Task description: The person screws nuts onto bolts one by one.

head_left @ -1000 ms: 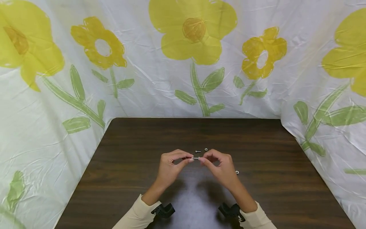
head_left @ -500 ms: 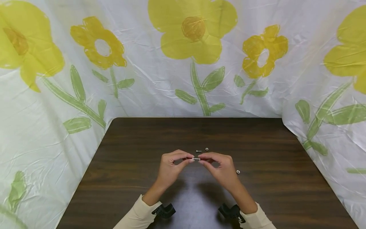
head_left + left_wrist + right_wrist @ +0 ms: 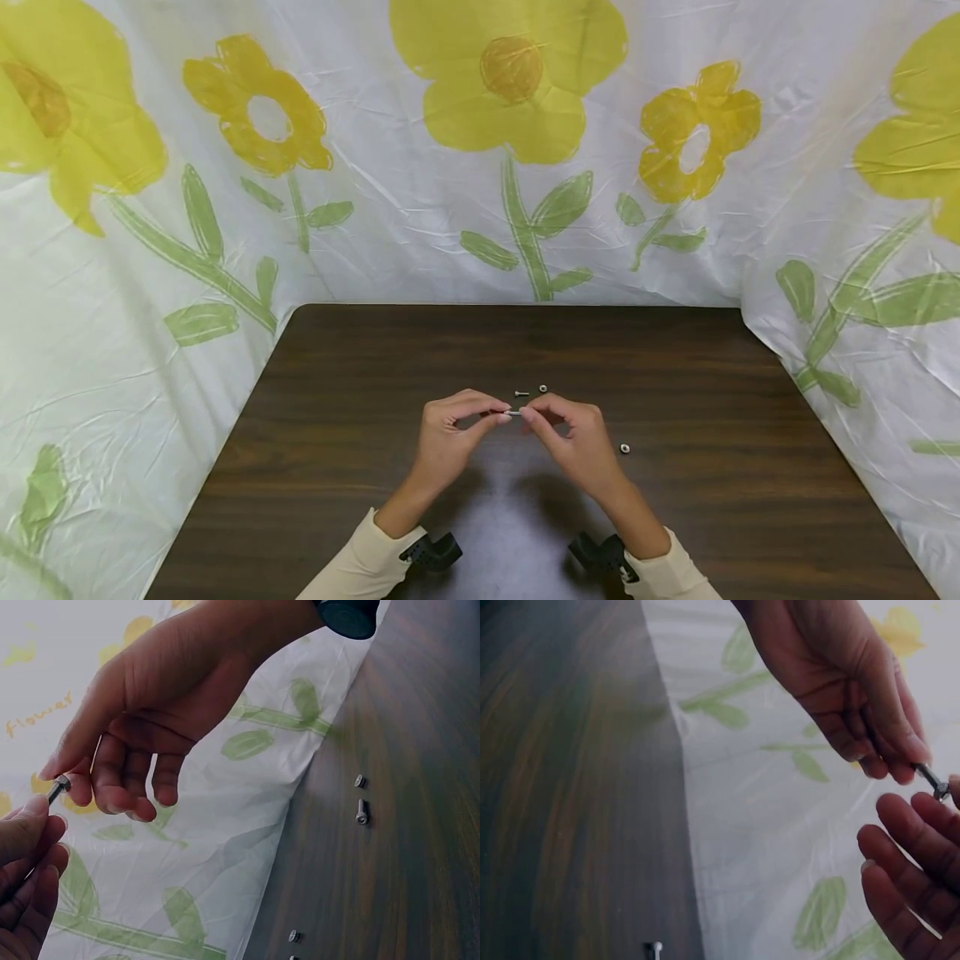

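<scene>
In the head view my left hand [image 3: 446, 433] pinches a small metal bolt [image 3: 513, 413] between thumb and fingertips, its shaft pointing to the right. At the other end, my right hand [image 3: 577, 437] has thumb and index finger at a small nut [image 3: 62, 782], seen closest in the left wrist view. The bolt's left end is hidden in my left fingertips. Both hands are raised over the dark wooden table [image 3: 360, 358]. Just beyond them lie a loose bolt [image 3: 521, 393] and a loose nut [image 3: 543, 388]. Another nut [image 3: 625, 448] lies right of my right hand.
In the left wrist view one more nut [image 3: 295, 936] lies on the table, with a metal piece cut off by the frame's bottom edge beside it. A white cloth with yellow flowers [image 3: 420, 275] hangs around the table's back and sides.
My right thumb and fingers roll at the bolt's end: straighter half a second ago, more curled now. My left hand stays nearly still. The loose parts have not been moved.
</scene>
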{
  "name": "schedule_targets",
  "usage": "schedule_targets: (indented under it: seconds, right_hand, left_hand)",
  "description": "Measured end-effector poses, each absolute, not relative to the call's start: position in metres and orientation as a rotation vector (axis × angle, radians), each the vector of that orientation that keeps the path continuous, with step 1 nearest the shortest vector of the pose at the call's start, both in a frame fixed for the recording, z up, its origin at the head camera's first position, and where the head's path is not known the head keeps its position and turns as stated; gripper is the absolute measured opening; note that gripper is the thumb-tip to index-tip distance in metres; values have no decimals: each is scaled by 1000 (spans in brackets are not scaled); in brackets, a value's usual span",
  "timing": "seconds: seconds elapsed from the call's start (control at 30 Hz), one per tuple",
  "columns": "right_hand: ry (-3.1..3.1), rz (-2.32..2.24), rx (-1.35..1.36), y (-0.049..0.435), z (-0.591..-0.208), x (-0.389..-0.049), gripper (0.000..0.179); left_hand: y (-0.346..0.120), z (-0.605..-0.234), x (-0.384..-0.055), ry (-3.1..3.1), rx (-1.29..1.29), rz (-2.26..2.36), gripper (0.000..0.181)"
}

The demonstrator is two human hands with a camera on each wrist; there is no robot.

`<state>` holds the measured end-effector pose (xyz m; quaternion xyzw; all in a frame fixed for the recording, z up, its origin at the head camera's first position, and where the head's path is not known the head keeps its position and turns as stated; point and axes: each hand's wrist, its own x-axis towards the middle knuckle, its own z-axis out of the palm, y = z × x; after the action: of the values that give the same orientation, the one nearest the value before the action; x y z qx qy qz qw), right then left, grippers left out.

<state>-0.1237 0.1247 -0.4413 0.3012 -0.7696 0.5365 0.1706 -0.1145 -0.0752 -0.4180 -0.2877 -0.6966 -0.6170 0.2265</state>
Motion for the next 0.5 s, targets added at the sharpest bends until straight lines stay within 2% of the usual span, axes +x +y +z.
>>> schedule_targets:
  seconds: [0.2,0.3,0.37,0.5]
  right_hand:
    - [-2194,1511,827,128,-438,-123,13]
    - [-2149,1511,864,130,-436,-123,34]
    - [-2122,1502,900,131,-435,-123,40]
    - [-2090,1502,932,131,-435,-124,32]
  left_hand:
    - [-76,-420,-113,-1926,-785,-1694,15]
    - [-77,-420,-112,-1935,-775,-1701,14]
    - [-77,-420,-112,-1938,-771,-1710,14]
    - [-77,-419,-113,-1943,-777,-1728,13]
